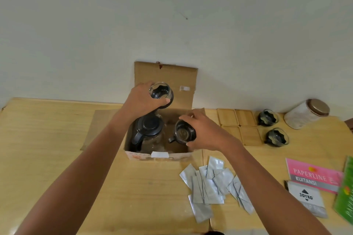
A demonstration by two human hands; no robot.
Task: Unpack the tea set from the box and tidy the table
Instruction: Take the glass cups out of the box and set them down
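An open cardboard box [164,74] stands at the table's far middle. Inside it on the left sits a glass teapot [148,131] with a black lid and handle. My left hand [142,99] holds a glass cup with a black base [160,92] above the box. My right hand [206,132] grips a second glass cup [184,133] over the box's right side. Two more glass cups, one [267,117] behind the other [277,137], stand on the table at the right, beside several wooden coasters [238,126].
Several silver sachets [214,183] lie scattered in front of the box. A lidded jar [307,113] stands at the far right. A pink receipt book [315,175], a grey packet [307,198] and a green item [345,191] lie near the right edge. The wall is close behind.
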